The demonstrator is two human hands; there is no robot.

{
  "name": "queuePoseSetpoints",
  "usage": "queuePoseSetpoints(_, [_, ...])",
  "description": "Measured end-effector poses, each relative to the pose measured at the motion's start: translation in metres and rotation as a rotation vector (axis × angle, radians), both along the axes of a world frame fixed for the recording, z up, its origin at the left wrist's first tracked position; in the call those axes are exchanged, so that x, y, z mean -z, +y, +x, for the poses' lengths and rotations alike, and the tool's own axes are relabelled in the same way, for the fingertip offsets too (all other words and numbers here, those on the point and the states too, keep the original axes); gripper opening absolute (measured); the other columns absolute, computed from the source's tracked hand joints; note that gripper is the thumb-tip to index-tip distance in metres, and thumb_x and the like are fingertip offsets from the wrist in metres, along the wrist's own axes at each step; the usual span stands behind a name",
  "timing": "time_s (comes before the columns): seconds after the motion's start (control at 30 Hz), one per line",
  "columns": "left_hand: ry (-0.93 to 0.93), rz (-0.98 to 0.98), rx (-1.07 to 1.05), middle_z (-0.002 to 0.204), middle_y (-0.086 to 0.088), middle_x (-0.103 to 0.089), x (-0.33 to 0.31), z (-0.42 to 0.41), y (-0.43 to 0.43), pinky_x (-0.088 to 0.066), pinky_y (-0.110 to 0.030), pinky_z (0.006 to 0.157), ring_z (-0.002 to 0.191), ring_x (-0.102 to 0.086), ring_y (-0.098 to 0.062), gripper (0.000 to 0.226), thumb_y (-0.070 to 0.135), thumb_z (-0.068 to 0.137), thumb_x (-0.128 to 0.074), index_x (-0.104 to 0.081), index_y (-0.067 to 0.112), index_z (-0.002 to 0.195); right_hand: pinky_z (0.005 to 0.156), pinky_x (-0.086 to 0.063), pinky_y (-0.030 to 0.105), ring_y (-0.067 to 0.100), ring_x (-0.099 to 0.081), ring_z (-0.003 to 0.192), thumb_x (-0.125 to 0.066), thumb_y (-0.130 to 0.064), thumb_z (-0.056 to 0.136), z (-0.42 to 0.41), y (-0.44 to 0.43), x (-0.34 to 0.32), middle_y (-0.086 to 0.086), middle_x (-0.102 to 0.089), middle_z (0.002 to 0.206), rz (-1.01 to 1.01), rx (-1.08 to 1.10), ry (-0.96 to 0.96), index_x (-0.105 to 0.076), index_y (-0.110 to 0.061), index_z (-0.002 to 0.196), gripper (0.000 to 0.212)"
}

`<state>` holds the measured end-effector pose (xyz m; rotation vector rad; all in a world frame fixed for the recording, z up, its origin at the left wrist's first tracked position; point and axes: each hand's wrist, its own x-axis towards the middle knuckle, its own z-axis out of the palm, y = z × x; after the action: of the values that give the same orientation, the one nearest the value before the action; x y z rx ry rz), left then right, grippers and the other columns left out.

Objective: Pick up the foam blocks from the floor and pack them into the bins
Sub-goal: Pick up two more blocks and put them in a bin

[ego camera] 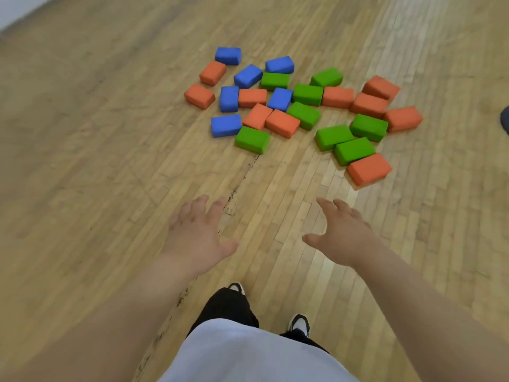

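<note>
foam blocks (300,106) on floor (96,133) — beyond both empty hands, L hand (197,235), R hand (341,234)

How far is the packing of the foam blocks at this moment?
Done: nothing that shows. The foam blocks, blue, orange and green, lie scattered on the floor. In hand: nothing; the left hand and right hand are open, empty, stretched toward the pile. Left: picking up every block and packing it.

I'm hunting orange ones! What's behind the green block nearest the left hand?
Behind the green block lie two orange blocks, side by side. It covers part of the left one's bottom edge.
</note>
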<state>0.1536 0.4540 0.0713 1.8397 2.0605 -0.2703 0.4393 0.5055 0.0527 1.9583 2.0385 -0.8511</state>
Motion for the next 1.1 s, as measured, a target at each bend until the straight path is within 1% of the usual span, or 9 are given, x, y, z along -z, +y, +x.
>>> queuePoseSetpoints(0.1, [-0.004,-0.011,-0.034,0.168,-0.008,-0.007,0.007,-0.017,0.038,-0.013,-0.055,0.123,0.154,-0.005,-0.032,0.098,0.076,0.085,-0.054,-0.002,0.039,0.159,0.120,-0.027,0.059,0.035,-0.019,0.153,-0.063,-0.067,0.084,-0.016,0.047,0.009,0.007,-0.013,0.169,-0.011,-0.040,-0.004,-0.010,-0.037,0.161,0.099])
queuePoseSetpoints(0.3, [0.018,-0.034,0.001,0.168,-0.010,-0.008,0.031,-0.078,0.143,-0.015,-0.054,0.123,0.154,-0.007,-0.034,0.099,0.078,0.085,-0.051,-0.001,0.036,0.160,0.119,-0.028,0.058,0.036,-0.018,0.153,-0.065,-0.067,0.082,-0.071,0.153,0.027,0.008,-0.014,0.169,-0.017,-0.018,-0.013,-0.011,-0.036,0.161,0.101])
queuePoseSetpoints(0.43, [0.018,-0.063,0.038,0.167,-0.009,-0.009,0.027,-0.119,0.220,-0.017,-0.054,0.123,0.153,-0.009,-0.033,0.099,0.077,0.084,-0.054,-0.004,0.037,0.160,0.119,-0.029,0.057,0.036,-0.019,0.153,-0.064,-0.068,0.082,-0.108,0.220,0.021,0.008,-0.015,0.169,-0.025,-0.001,-0.024,-0.011,-0.036,0.161,0.101])
queuePoseSetpoints(0.57, [0.064,-0.054,0.121,0.167,-0.009,-0.010,0.021,-0.144,0.302,-0.018,-0.053,0.122,0.153,-0.010,-0.032,0.100,0.077,0.083,-0.054,-0.005,0.037,0.160,0.119,-0.029,0.057,0.036,-0.019,0.153,-0.063,-0.068,0.083,-0.126,0.277,0.015,0.009,-0.014,0.169,-0.003,0.037,-0.047,-0.011,-0.035,0.162,0.100])
queuePoseSetpoints(0.7, [0.053,-0.053,0.152,0.167,-0.009,-0.012,0.025,-0.140,0.368,-0.019,-0.051,0.122,0.153,-0.011,-0.032,0.100,0.078,0.082,-0.054,-0.006,0.037,0.160,0.120,-0.028,0.056,0.035,-0.021,0.153,-0.063,-0.069,0.083,-0.120,0.331,0.017,0.008,-0.016,0.169,-0.019,0.068,-0.059,-0.012,-0.036,0.162,0.099])
queuePoseSetpoints(0.87, [0.079,-0.093,0.170,0.167,-0.008,-0.011,0.040,-0.118,0.450,-0.021,-0.051,0.121,0.153,-0.012,-0.031,0.102,0.078,0.082,-0.055,-0.006,0.036,0.160,0.118,-0.030,0.057,0.036,-0.023,0.151,-0.064,-0.066,0.083,-0.101,0.420,0.028,0.009,-0.016,0.169,-0.025,0.040,-0.083,-0.012,-0.035,0.162,0.099])
queuePoseSetpoints(1.0, [0.098,-0.124,0.108,0.167,-0.007,-0.011,0.041,-0.093,0.515,-0.020,-0.049,0.121,0.153,-0.012,-0.030,0.103,0.076,0.082,-0.058,-0.005,0.037,0.161,0.119,-0.027,0.058,0.036,-0.019,0.153,-0.063,-0.068,0.083,-0.075,0.500,0.033,0.009,-0.013,0.170,-0.027,0.002,-0.059,-0.011,-0.036,0.162,0.100])
queuePoseSetpoints(1.1, [0.096,-0.136,0.076,0.167,-0.006,-0.011,0.037,-0.073,0.562,-0.020,-0.049,0.120,0.153,-0.012,-0.029,0.102,0.076,0.083,-0.057,-0.004,0.037,0.161,0.119,-0.029,0.056,0.036,-0.021,0.152,-0.063,-0.069,0.083,-0.056,0.556,0.030,0.009,-0.013,0.169,-0.040,-0.052,-0.073,-0.010,-0.036,0.162,0.101])
